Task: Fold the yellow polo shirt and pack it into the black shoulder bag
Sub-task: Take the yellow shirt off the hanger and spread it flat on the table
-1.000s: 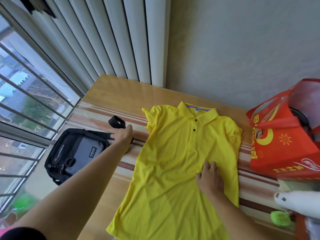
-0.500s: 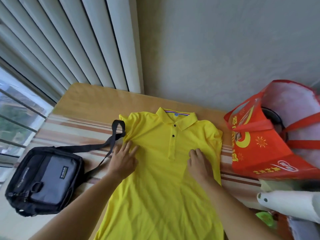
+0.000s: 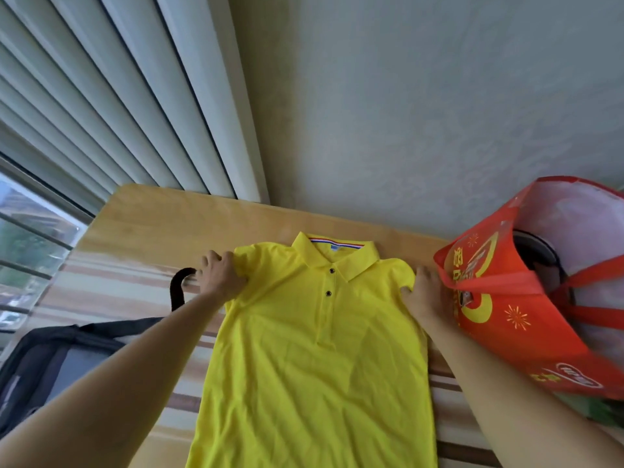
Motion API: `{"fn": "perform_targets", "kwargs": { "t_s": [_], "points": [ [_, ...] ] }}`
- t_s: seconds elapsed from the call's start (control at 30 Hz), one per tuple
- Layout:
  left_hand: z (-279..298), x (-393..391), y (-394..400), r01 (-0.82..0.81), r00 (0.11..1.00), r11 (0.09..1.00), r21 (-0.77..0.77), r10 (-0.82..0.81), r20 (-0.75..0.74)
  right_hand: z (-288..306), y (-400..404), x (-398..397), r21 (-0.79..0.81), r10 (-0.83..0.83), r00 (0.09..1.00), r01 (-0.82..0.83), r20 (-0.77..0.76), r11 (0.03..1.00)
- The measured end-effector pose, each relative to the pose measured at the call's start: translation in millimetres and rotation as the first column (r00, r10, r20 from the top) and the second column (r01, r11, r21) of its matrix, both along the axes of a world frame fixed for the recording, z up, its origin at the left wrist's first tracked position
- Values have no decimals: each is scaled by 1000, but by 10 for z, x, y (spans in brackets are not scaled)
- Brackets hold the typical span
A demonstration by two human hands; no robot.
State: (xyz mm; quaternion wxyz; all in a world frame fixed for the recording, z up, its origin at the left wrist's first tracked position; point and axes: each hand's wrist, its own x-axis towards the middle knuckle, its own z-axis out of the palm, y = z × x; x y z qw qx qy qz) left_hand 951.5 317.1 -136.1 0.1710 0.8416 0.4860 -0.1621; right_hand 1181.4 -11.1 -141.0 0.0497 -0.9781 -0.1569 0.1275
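The yellow polo shirt (image 3: 317, 336) lay face up and flat along the middle of the counter (image 3: 162, 214), its collar toward the far edge by the wall, its hem running off the bottom of the view at the near edge. Both plackets' buttons showed and the body was smooth apart from light creases.

My left hand (image 3: 219, 275) had its fingers curled round the left sleeve at the shoulder, pinching the cloth there. My right hand (image 3: 423, 292) was at the right sleeve, touching its edge; I judged that it gripped the fabric too, though the fingers were partly hidden behind the sleeve, so I could not be sure how firmly.

The black shoulder bag (image 3: 57, 359) sat near the left edge of the counter, well apart from the shirt's body, with its strap (image 3: 177, 288) looping up just beside my left hand. A red tote bag (image 3: 506, 315) stood at the right edge, just beside my right hand and crowding it.

By my reckoning this was the very start of the folding: the shirt was spread and squared, nothing yet turned over. The next move called for bringing each sleeve and a strip of the side inward over the chest, keeping the edges parallel, then doubling the length up from the hem until the bundle was small enough for the bag. The strap lay close enough to catch under the left fold, so it wanted watching.
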Motion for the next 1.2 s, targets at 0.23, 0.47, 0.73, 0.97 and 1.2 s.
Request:
{"fn": "perform_targets", "kwargs": {
  "t_s": [0.23,0.47,0.73,0.97,1.2],
  "points": [
    [99,139,354,162,969,986,-35,-152,194,-41,33,213,-50,74,997,-73,14,996],
    [201,5,590,381,922,877,292,-335,-195,-239,-167,223,89,-215,971,206,109,974],
    [19,169,228,425,889,768,479,-454,-59,-61,166,4,-135,314,893,-284,321,949],
    [-180,427,-312,506,829,833,224,-541,139,-39,348,33,34,117,990,-120,76,992],
    [-350,419,-245,470,859,870,152,-490,148,23,432,174,112,-17,985,-3,173,994]
  ]
}}
